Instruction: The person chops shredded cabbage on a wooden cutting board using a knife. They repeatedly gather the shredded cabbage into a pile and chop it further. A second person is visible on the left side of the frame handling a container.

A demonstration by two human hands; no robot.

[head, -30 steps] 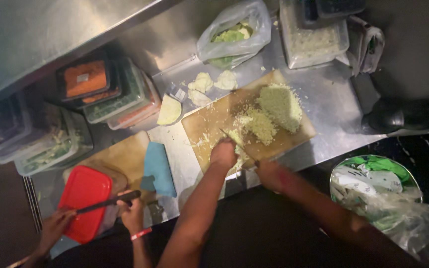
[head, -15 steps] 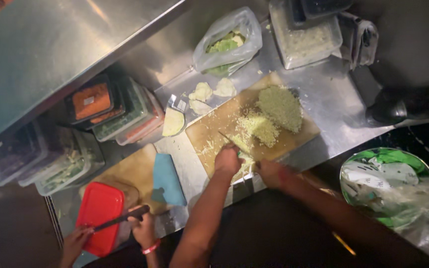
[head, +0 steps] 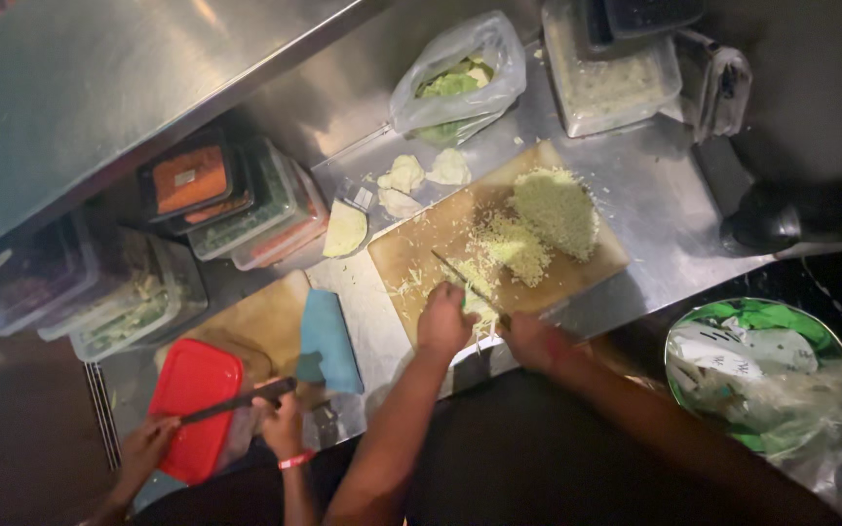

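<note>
Gripping the knife (head: 468, 284) handle, right hand (head: 530, 338) kept fingers closed, blade laid across the wooden cutting board (head: 411, 255) on the steel desk (head: 665, 195). Pressed down with curled fingers, left hand (head: 443, 322) on pale shredded cabbage (head: 523, 244) at the board's near edge, just beside the blade. Nearby, a co-worker's hands with a red lid (head: 192, 404).

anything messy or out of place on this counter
Shredded cabbage has strayed off the cutting board onto the steel counter. Loose cabbage chunks also lie on the bare counter beside the board.
</note>
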